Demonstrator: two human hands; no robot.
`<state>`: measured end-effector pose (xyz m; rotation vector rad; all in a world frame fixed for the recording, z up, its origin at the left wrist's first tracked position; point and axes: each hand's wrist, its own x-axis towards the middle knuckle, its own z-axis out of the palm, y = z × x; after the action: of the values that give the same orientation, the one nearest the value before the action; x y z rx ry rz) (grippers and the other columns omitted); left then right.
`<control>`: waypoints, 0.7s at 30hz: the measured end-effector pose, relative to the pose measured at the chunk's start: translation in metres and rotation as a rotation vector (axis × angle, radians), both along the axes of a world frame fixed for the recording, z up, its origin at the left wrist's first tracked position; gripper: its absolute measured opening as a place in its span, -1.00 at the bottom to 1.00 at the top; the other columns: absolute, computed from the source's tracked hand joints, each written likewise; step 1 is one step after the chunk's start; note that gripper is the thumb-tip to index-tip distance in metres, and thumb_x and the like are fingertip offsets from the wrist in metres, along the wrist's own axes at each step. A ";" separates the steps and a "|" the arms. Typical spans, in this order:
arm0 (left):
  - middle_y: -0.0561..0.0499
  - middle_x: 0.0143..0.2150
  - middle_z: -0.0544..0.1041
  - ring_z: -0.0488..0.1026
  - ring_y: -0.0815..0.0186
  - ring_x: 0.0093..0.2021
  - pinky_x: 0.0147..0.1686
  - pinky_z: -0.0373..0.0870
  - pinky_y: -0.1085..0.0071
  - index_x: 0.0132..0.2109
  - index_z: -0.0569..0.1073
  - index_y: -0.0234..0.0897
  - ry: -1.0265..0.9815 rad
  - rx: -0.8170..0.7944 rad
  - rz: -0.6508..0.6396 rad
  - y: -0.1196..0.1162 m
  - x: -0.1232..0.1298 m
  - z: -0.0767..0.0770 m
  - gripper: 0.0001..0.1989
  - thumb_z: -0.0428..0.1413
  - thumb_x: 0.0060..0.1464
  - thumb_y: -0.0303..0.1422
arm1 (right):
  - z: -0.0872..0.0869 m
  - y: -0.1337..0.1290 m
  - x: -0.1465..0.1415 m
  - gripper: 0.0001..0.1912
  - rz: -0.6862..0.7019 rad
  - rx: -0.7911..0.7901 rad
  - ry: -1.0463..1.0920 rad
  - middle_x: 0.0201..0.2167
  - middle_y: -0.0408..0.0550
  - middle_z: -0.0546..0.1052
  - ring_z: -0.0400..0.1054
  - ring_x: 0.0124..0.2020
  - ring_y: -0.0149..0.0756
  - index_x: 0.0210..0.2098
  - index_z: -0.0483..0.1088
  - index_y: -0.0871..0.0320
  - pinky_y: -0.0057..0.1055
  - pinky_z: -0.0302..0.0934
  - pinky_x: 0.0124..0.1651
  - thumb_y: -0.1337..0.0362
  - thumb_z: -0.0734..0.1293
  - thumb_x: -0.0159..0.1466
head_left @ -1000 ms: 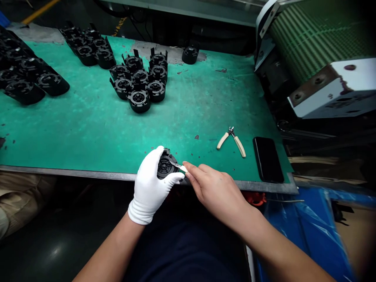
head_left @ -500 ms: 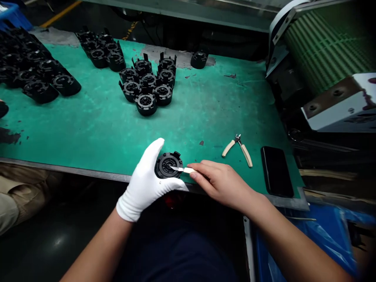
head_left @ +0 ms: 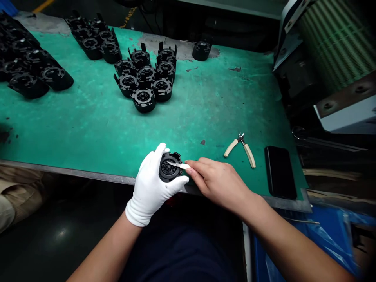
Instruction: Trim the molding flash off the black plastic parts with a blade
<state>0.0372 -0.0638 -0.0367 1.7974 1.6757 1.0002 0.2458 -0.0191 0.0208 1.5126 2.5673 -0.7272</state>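
My left hand [head_left: 151, 188], in a white glove, grips a round black plastic part [head_left: 169, 167] at the near edge of the green table [head_left: 96, 129]. My bare right hand [head_left: 219, 181] holds a small white-handled blade [head_left: 181, 166], and its tip rests on the face of the part. Both hands meet just over the table's metal front edge.
A cluster of several black parts [head_left: 145, 76] stands mid-table, with more groups at the far left [head_left: 29, 68] and back [head_left: 94, 39]. Cream-handled cutters [head_left: 241, 145] and a black phone [head_left: 279, 171] lie to the right. A green belt machine [head_left: 331, 51] rises at the right.
The blade tip has drawn back from the middle of the part's face toward its right rim. My gloved thumb has closed more around the part. The view has shifted slightly.
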 end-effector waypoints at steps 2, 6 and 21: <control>-0.19 0.22 0.47 0.47 0.00 0.19 0.27 0.41 0.08 0.44 0.09 -0.23 0.004 0.009 -0.002 0.000 0.001 -0.001 0.01 0.34 0.02 0.07 | 0.004 -0.002 0.002 -0.57 0.015 -0.004 0.011 -0.20 -0.10 0.57 0.50 -0.18 -0.23 0.13 0.46 -0.03 -0.32 0.24 -0.20 0.03 0.07 0.53; -0.20 0.21 0.47 0.47 0.00 0.18 0.25 0.41 0.07 0.43 0.12 -0.26 0.000 0.024 0.008 0.000 0.001 -0.002 0.01 0.34 0.00 0.08 | 0.015 -0.006 0.001 -0.58 0.053 0.023 -0.061 -0.23 -0.09 0.58 0.51 -0.22 -0.23 0.12 0.47 -0.03 -0.32 0.20 -0.27 0.03 0.08 0.53; -0.23 0.22 0.48 0.44 -0.06 0.22 0.28 0.39 -0.02 0.40 0.17 -0.35 0.005 0.076 0.021 0.001 0.000 -0.007 0.00 0.32 0.01 0.11 | 0.025 -0.008 -0.008 -0.59 0.068 0.091 -0.192 -0.22 -0.13 0.58 0.53 -0.24 -0.18 0.10 0.46 -0.05 -0.30 0.06 -0.39 0.04 0.06 0.53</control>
<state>0.0374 -0.0631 -0.0442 1.8355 1.6838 1.0819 0.2378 -0.0271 0.0455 1.4341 2.5234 -0.4398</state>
